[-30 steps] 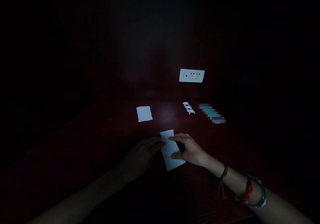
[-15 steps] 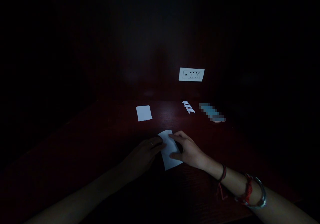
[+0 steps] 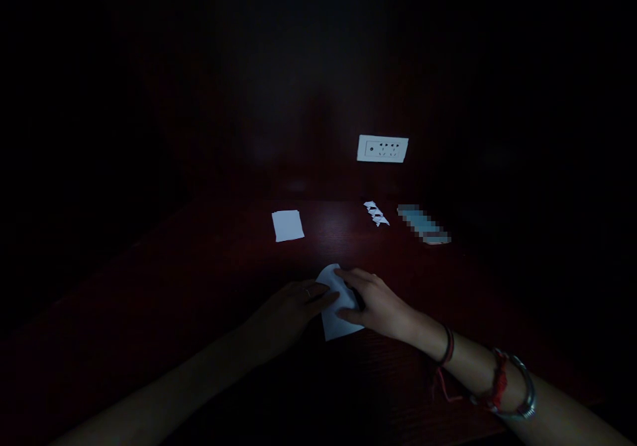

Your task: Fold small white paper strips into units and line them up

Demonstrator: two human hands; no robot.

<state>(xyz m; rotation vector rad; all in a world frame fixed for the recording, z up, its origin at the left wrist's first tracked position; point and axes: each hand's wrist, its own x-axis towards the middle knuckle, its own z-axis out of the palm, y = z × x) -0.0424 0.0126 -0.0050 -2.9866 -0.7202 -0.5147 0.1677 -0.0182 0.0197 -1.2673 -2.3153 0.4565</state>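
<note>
A white sheet of paper (image 3: 334, 326) is between my two hands over the dark red table, its upper part bowed in a curve. My left hand (image 3: 291, 310), in shadow, grips the paper's left edge, with the thumb lying across the front. My right hand (image 3: 379, 305) grips the right side, its thumb and forefinger apart on the paper's face. Some of the fingers of both hands are hidden.
A stack of white paper squares (image 3: 287, 225) lies beyond my hands. To its right are several small folded paper triangles (image 3: 377, 214) in a row and a blurred-out phone-like object (image 3: 423, 225). A white socket panel (image 3: 383, 148) is on the back wall. The surroundings are very dark.
The paper's top has gone from nearly flat to bowed, and its left edge is curling over. My left thumb has shifted right across it. My right hand has barely moved.
</note>
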